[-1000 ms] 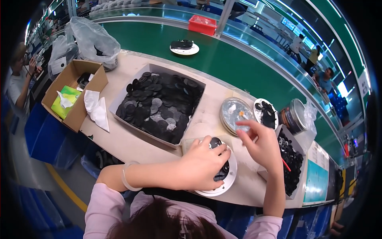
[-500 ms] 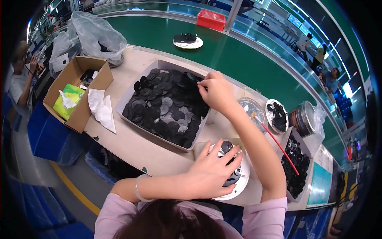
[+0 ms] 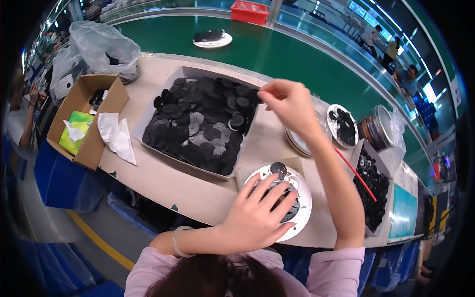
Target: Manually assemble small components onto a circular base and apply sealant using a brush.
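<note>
Over the right edge of a shallow box (image 3: 150, 110) heaped with black plastic discs, my right hand (image 3: 292, 101) has its thumb and fingers pinched on a black plastic disc (image 3: 253, 96). My left hand (image 3: 257, 213) lies with spread fingers across a round white base (image 3: 304, 210) carrying a black mechanism, near the table's front edge. A small black wheel (image 3: 279, 171) shows beyond the fingertips. The palm hides part of the mechanism.
A round tub (image 3: 297, 143) sits under my right forearm, beside another white base (image 3: 343, 126) and a can (image 3: 376, 131). A red stick (image 3: 363, 183) crosses a box of small black parts (image 3: 371, 198). At left stands a cardboard box (image 3: 94, 143) near crumpled tissue (image 3: 116, 136).
My right hand has moved from above the heap toward the right edge of the box, with a disc at its fingertips. My left hand stays on the white base; the view has shifted slightly.
</note>
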Action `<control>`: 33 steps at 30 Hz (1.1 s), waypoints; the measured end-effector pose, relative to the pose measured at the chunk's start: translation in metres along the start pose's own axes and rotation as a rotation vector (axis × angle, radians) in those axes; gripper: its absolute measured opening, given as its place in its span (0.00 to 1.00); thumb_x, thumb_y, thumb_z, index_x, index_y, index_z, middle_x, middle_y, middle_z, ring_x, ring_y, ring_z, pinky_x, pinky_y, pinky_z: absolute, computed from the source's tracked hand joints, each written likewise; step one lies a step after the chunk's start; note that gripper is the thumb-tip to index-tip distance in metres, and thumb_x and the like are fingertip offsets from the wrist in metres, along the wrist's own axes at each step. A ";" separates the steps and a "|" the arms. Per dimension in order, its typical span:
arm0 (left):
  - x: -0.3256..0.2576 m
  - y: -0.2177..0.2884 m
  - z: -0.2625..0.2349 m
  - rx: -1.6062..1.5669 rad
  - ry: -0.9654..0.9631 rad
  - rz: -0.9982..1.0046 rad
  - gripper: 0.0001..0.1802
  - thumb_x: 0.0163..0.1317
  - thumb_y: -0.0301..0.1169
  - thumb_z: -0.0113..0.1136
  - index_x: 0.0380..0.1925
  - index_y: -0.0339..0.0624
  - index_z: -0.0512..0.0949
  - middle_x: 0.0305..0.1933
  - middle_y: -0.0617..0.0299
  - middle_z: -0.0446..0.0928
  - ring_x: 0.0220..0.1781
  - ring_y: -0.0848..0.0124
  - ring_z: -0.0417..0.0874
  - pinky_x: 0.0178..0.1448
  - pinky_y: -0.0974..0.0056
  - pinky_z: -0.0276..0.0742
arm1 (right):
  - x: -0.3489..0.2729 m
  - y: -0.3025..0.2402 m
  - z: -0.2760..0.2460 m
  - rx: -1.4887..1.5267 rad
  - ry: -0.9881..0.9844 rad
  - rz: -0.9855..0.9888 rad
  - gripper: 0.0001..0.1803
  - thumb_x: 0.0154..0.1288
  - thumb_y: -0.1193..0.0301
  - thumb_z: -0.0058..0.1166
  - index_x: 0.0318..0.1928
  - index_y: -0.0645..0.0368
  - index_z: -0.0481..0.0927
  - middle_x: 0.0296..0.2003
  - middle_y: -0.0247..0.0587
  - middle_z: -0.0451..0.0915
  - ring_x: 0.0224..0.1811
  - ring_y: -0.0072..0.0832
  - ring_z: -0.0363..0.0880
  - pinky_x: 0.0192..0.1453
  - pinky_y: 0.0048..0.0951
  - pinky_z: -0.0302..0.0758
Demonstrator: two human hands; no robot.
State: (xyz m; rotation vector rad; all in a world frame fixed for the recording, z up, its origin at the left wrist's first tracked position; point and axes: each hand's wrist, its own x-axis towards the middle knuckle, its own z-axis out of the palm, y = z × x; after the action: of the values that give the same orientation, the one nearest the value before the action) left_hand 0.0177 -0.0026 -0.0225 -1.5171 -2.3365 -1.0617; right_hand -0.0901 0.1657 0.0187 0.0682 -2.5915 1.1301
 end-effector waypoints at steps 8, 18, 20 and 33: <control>0.001 -0.007 -0.006 -0.049 -0.010 0.035 0.26 0.43 0.38 0.65 0.44 0.40 0.74 0.50 0.53 0.70 0.54 0.54 0.70 0.58 0.52 0.62 | -0.098 -0.013 -0.061 0.440 -0.353 0.571 0.06 0.57 0.73 0.52 0.26 0.62 0.75 0.19 0.34 0.77 0.19 0.15 0.73 0.21 0.14 0.63; 0.013 -0.006 -0.014 0.036 -0.155 0.045 0.31 0.42 0.40 0.61 0.50 0.42 0.72 0.54 0.57 0.69 0.56 0.57 0.68 0.55 0.55 0.62 | -0.118 0.011 -0.057 0.708 -0.425 0.824 0.06 0.54 0.76 0.54 0.23 0.63 0.74 0.16 0.33 0.74 0.16 0.15 0.70 0.18 0.14 0.62; 0.015 -0.006 -0.015 0.035 -0.167 0.051 0.31 0.42 0.40 0.61 0.50 0.42 0.72 0.54 0.57 0.69 0.56 0.57 0.68 0.55 0.54 0.62 | -0.118 0.011 -0.059 0.751 -0.437 0.835 0.06 0.54 0.76 0.54 0.23 0.63 0.74 0.16 0.33 0.74 0.15 0.15 0.69 0.18 0.14 0.62; 0.022 -0.007 -0.011 0.013 -0.213 0.049 0.30 0.40 0.39 0.62 0.47 0.41 0.72 0.53 0.54 0.69 0.54 0.54 0.68 0.57 0.49 0.62 | -0.127 0.005 -0.081 0.262 -0.258 0.561 0.09 0.58 0.72 0.53 0.22 0.60 0.73 0.16 0.27 0.71 0.16 0.11 0.67 0.18 0.14 0.61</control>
State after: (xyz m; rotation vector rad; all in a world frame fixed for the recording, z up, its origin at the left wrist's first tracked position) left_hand -0.0010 0.0056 -0.0067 -1.7518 -2.4213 -0.9115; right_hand 0.0509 0.2172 0.0286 -0.5182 -2.7475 1.7515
